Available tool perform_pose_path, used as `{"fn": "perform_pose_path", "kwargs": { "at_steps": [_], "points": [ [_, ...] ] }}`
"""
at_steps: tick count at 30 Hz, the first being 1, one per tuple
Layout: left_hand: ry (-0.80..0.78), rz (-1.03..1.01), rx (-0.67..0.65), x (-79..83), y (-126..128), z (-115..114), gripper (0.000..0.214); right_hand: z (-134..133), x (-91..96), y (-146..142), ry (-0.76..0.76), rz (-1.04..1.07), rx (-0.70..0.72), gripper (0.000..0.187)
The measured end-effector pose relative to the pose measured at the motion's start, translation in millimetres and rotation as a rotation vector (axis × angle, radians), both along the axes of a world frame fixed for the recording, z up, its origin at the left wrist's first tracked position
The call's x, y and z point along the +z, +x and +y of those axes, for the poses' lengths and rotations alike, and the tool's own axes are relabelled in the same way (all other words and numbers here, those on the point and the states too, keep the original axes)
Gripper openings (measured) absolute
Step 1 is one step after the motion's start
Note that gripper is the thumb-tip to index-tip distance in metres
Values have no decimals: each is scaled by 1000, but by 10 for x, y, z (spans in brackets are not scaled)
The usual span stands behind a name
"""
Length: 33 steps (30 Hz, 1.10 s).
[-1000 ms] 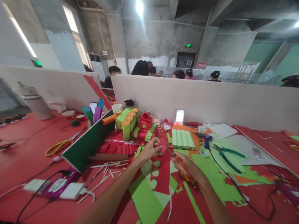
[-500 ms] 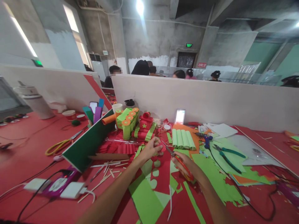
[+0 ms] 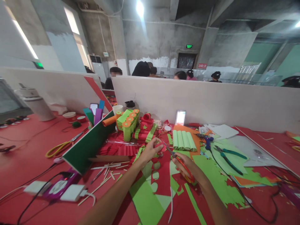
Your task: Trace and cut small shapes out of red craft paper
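Note:
My right hand (image 3: 184,164) is closed round the orange-red handles of a pair of scissors (image 3: 185,168), whose blades point up and left. At the blade tips my left hand (image 3: 153,149) pinches a small piece of red paper (image 3: 160,148). Beneath both hands lie red and green paper sheets (image 3: 147,197), with several pale green paper discs (image 3: 154,175) on the red. Just beyond, pale green paper rolls (image 3: 184,140) lie side by side on orange paper. Red and green paper rolls with a star (image 3: 145,126) are stacked behind my left hand.
A dark green board (image 3: 86,147) leans at the left. Near it are yellow-handled scissors (image 3: 59,148), a purple power strip (image 3: 59,186) and loose sticks (image 3: 107,175). On the right lie a blue glue gun (image 3: 207,140) with its cable and green-handled pliers (image 3: 231,157). A white partition (image 3: 211,100) stands behind.
Both hands stay in nearly the same place, with the scissors and red paper still held. The view has shifted very slightly.

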<state>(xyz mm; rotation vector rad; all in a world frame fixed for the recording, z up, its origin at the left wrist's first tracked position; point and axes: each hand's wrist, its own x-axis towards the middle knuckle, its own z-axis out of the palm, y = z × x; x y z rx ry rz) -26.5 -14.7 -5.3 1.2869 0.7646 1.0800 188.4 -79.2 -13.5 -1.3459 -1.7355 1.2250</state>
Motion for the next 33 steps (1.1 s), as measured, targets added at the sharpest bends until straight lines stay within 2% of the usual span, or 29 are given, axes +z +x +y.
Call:
{"fn": "perform_pose_path", "kwargs": {
  "at_steps": [6,11,16,20,26,33],
  "points": [
    [-146,-156,-10,70,-6,-31,44,-102,218,-54,-15,78,-12,45],
    [-209,-306,-46,143,3,-88,44,-78,205,-91,36,122,-61,47],
    [-174,-149,-23,155,51,-143,42,-22,46,-123,26,138,-78,44],
    [-83,13,61,145,100,-153,42,13,-71,-144,59,101,-92,41],
    [-47,105,232,71,137,-153,45,-12,-30,-167,100,58,-53,36],
    [-39,111,287,-17,138,-121,42,-76,5,-172,23,95,-23,44]
  ]
}}
